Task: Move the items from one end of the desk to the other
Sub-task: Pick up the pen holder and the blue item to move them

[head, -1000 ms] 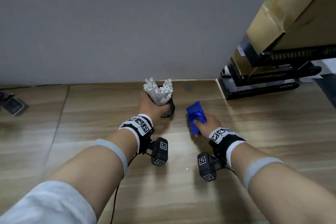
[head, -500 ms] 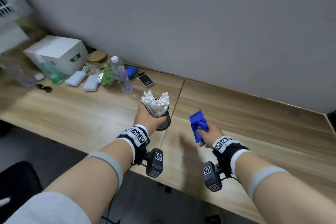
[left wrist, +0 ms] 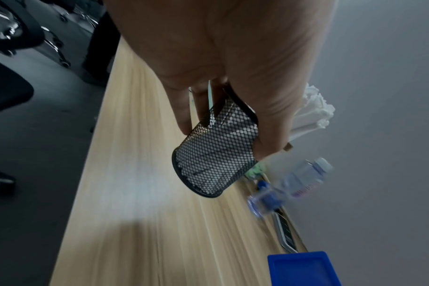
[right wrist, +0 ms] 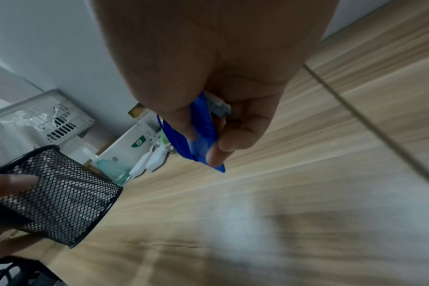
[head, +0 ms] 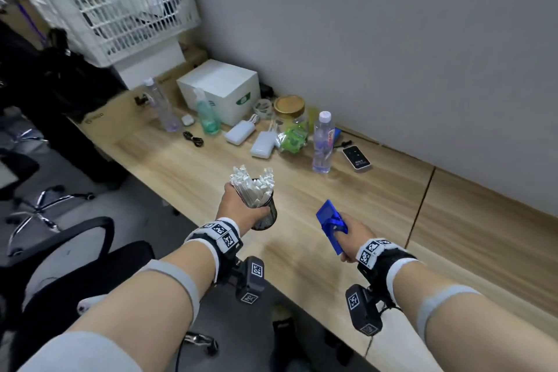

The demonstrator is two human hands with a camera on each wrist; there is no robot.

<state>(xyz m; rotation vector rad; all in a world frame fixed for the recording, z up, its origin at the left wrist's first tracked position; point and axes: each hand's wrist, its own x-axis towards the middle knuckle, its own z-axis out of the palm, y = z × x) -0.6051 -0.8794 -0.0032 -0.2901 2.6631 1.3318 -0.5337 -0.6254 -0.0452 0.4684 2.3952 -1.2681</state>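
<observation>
Hands both full mid-carry: left hand [head: 241, 208] wrapped round the mesh cup [head: 265, 214] (stuffed with white sticks), right hand [head: 351, 235] pinching the blue card holder [head: 327, 220], both above the bench [head: 302, 251]. Next I'd set them down by the water bottle [head: 322, 142] pile

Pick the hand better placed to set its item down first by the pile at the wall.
Left, probably. The left hand with the mesh cup is nearer the bottles; the right hand holds the blue card farther back.

A wooden desk [head: 347, 205] bears a white box [head: 223, 87], bottles and chargers.
</observation>
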